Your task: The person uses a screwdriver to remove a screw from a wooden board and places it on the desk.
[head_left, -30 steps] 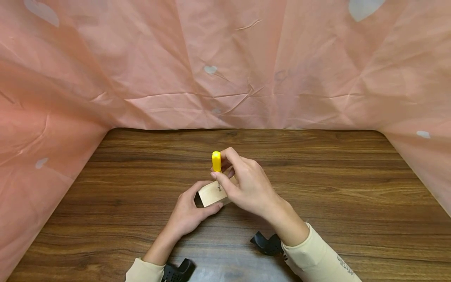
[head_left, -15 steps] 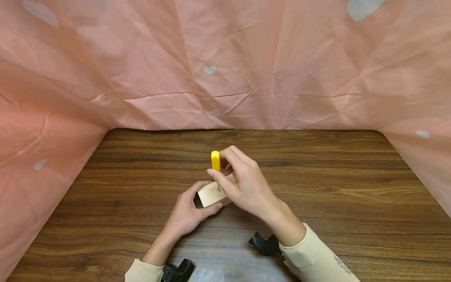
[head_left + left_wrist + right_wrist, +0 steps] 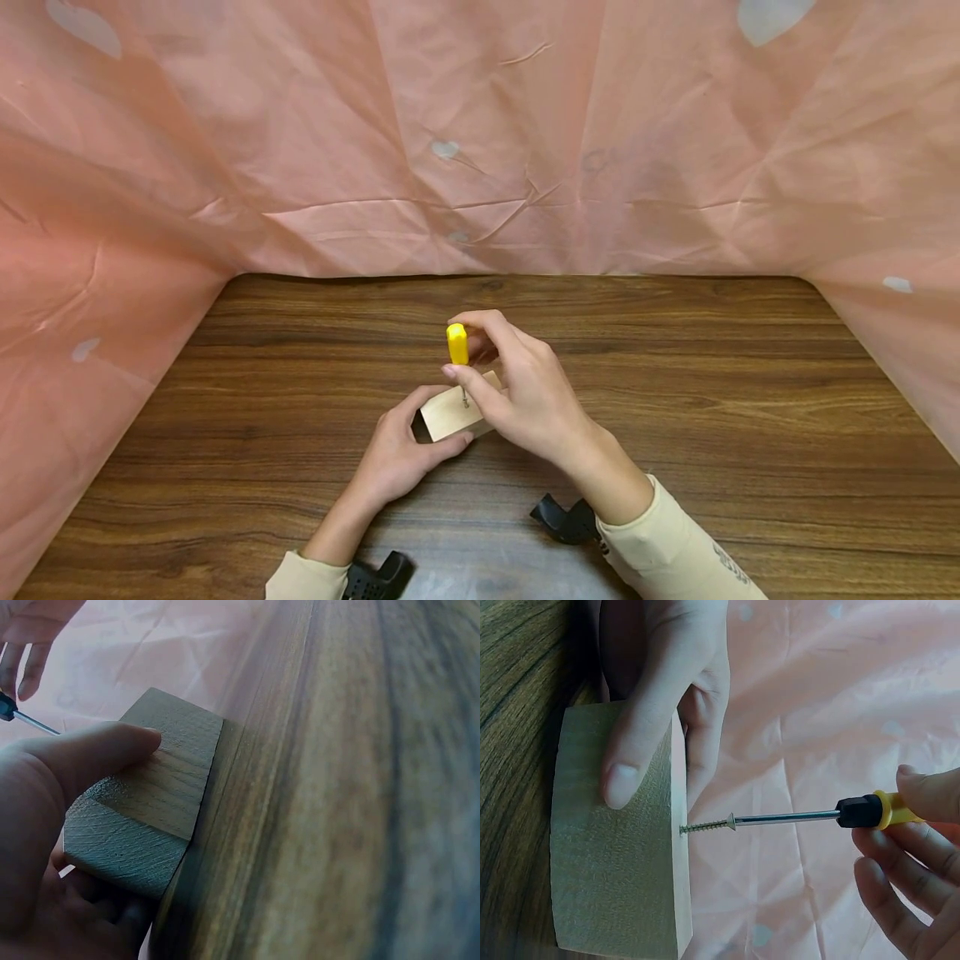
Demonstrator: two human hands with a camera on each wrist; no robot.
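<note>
A pale wooden block [image 3: 447,414] rests on the table, gripped by my left hand [image 3: 397,450] with its thumb on the near side and fingers on the far side. From its upper face stands a threaded screw [image 3: 709,826], its tip in the wood and most of its thread showing. The shaft of a screwdriver [image 3: 787,817] meets the screw head, roughly in line with it. My right hand [image 3: 532,392] holds the yellow handle [image 3: 457,346] between thumb and fingers. In the left wrist view the left thumb [image 3: 112,750] lies across the block; the screw is hidden there.
Dark wood-grain table [image 3: 712,375] spreads around the hands. A pink curtain [image 3: 480,150] with pale hearts hangs along the back and both sides. Black wrist mounts [image 3: 562,518] sit below each wrist, by the beige sleeves.
The right index finger and thumb have shifted around the yellow handle, which sits slightly farther left. The left hand and block have stayed in place.
</note>
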